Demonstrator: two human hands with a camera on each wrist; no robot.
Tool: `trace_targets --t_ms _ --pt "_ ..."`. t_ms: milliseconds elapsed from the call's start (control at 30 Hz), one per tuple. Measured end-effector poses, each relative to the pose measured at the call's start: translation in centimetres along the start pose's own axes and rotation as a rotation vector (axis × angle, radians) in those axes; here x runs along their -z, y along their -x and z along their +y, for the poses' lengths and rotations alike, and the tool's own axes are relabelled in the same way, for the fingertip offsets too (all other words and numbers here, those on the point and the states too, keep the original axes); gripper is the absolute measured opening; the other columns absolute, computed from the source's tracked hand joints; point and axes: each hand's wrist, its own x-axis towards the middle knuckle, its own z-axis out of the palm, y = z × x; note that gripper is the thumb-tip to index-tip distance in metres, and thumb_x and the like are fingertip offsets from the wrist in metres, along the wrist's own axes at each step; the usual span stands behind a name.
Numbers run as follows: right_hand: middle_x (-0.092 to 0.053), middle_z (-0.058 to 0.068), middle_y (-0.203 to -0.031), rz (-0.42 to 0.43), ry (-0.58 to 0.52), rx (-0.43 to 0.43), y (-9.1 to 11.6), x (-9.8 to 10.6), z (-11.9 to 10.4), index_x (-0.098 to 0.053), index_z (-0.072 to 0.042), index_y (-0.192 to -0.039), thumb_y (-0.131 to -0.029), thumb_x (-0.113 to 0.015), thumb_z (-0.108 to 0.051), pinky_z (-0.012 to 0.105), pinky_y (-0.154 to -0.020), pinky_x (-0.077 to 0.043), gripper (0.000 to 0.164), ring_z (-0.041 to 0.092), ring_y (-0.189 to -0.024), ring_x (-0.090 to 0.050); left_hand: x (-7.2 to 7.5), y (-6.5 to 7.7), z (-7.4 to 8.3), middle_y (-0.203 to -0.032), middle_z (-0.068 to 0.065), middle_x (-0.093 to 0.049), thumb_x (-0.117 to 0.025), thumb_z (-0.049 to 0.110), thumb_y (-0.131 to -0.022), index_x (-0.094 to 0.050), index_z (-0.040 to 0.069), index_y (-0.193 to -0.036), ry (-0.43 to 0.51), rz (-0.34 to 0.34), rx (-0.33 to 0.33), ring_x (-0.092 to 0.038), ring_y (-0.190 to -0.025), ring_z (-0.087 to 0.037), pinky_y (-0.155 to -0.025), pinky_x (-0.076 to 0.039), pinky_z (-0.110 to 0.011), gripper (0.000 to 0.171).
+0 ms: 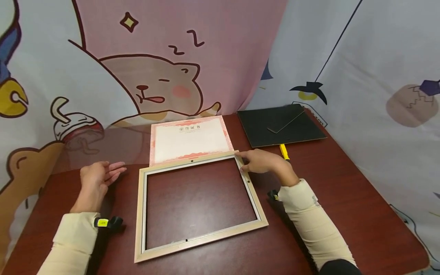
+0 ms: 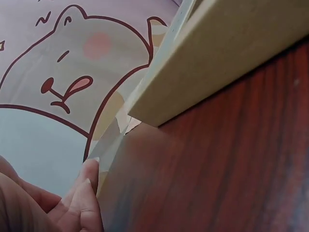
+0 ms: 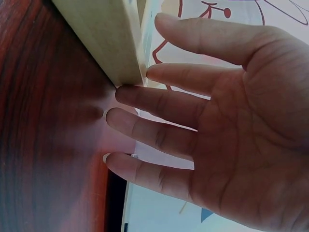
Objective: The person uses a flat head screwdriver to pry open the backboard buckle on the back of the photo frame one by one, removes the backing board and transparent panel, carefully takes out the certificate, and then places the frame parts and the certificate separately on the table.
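Observation:
A pale wooden picture frame (image 1: pixel 201 241) lies on the dark red table, the tabletop showing through its opening. At its far right corner is my right hand (image 1: pixel 260 160), its fingertips against the wood. In the right wrist view the fingers (image 3: pixel 159 130) are straight and spread, with two fingertips at the frame's corner (image 3: pixel 126 63). My left hand (image 1: pixel 97 177) is to the left of the frame, apart from it, palm turned inward and fingers loosely extended. A pink-bordered certificate (image 1: pixel 191 141) lies just behind the frame, its near edge meeting the frame's far side.
A clear sheet (image 1: pixel 113 147) lies at the back left, beyond my left hand. To the back right is a black backing board (image 1: pixel 278 124) with a folded-out stand. A yellow-handled tool (image 1: pixel 284 151) pokes out from under it. Printed curtains (image 1: pixel 237 46) border the table (image 1: pixel 357 214).

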Motion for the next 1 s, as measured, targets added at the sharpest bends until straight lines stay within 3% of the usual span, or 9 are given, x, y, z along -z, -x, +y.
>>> trace_targets --t_ms 200,267,400,533,667,733,800,900,1000 --pt "-0.058 0.012 -0.131 0.001 -0.006 0.001 0.1 -0.2 0.1 -0.039 -0.015 -0.150 -0.095 -0.062 -0.025 0.040 -0.086 -0.046 0.061 0.022 -0.097 -0.054 1.3 0.4 -0.4 -0.072 -0.007 -0.073 -0.040 0.020 -0.102 -0.037 0.011 -0.111 -0.073 -0.137 0.072 -0.074 -0.070 -0.022 -0.063 -0.058 -0.029 0.012" --pt "-0.058 0.011 -0.131 0.001 -0.005 0.011 0.0 -0.2 0.2 -0.040 -0.014 -0.150 -0.095 -0.062 -0.025 0.040 -0.086 -0.045 0.060 0.022 -0.098 -0.053 1.8 0.6 -0.4 -0.073 -0.008 -0.074 -0.043 0.024 -0.102 -0.039 0.014 -0.112 -0.108 -0.170 0.076 -0.074 -0.071 -0.023 -0.065 -0.058 -0.030 0.015" --pt "-0.058 0.011 -0.131 0.007 0.001 0.008 0.1 -0.2 0.2 -0.040 -0.015 -0.150 -0.094 -0.063 -0.025 0.040 -0.087 -0.046 0.061 0.021 -0.098 -0.054 2.1 1.5 -0.4 -0.072 -0.005 -0.073 -0.045 0.028 -0.101 -0.036 0.016 -0.129 -0.173 -0.139 0.035 -0.074 -0.070 -0.021 -0.063 -0.058 -0.029 0.032" --pt "-0.058 0.012 -0.132 0.010 0.001 -0.002 0.0 -0.2 0.2 -0.039 -0.015 -0.150 -0.094 -0.063 -0.026 0.041 -0.089 -0.047 0.062 0.021 -0.100 -0.054 2.2 2.5 -0.8 -0.068 0.001 -0.072 -0.043 0.024 -0.100 -0.032 0.004 -0.138 -0.252 -0.071 -0.024 -0.073 -0.065 -0.017 -0.057 -0.056 -0.025 0.044" --pt "-0.058 0.011 -0.132 0.008 0.003 0.000 0.1 -0.1 0.3 -0.041 -0.016 -0.150 -0.094 -0.063 -0.026 0.041 -0.089 -0.046 0.061 0.021 -0.100 -0.054 2.0 3.3 -1.5 -0.074 0.012 -0.068 -0.046 0.020 -0.099 -0.028 -0.003 -0.147 -0.436 -0.048 -0.220 -0.070 -0.062 -0.008 -0.058 -0.054 -0.020 0.056" --pt "-0.057 0.011 -0.134 0.006 0.004 0.008 0.1 -0.1 0.3 -0.042 -0.018 -0.149 -0.094 -0.063 -0.025 0.042 -0.091 -0.046 0.059 0.021 -0.099 -0.055 1.3 3.9 -1.8 -0.085 0.005 -0.070 -0.048 0.021 -0.100 -0.034 -0.002 -0.147 -0.625 -0.055 -0.362 -0.068 -0.070 -0.006 -0.063 -0.052 -0.019 0.055" --pt "-0.056 0.011 -0.137 0.001 0.000 0.017 0.2 -0.1 0.3 -0.044 -0.019 -0.148 -0.094 -0.064 -0.025 0.044 -0.093 -0.046 0.058 0.021 -0.101 -0.055 0.1 4.6 -1.9 -0.099 -0.006 -0.070 -0.049 0.022 -0.101 -0.048 0.000 -0.140 -0.845 -0.081 -0.504 -0.067 -0.084 -0.014 -0.069 -0.051 -0.027 0.045" --pt "-0.054 0.012 -0.140 -0.009 -0.009 0.024 0.3 -0.1 0.1 -0.046 -0.021 -0.147 -0.094 -0.064 -0.027 0.047 -0.096 -0.046 0.056 0.022 -0.105 -0.056 -1.8 5.4 -2.0 -0.125 -0.025 -0.059 -0.051 0.024 -0.101 -0.061 0.004 -0.129 -1.130 -0.201 -0.659 -0.059 -0.108 -0.036 -0.083 -0.049 -0.049 0.036" --pt "-0.052 0.012 -0.141 -0.015 -0.016 0.024 0.4 0.0 -0.1 -0.047 -0.021 -0.146 -0.095 -0.063 -0.027 0.048 -0.098 -0.045 0.055 0.023 -0.110 -0.056 -3.7 5.8 -2.2 -0.138 -0.032 -0.047 -0.053 0.023 -0.099 -0.063 0.005 -0.128 -1.326 -0.346 -0.736 -0.045 -0.124 -0.052 -0.095 -0.038 -0.066 0.036"
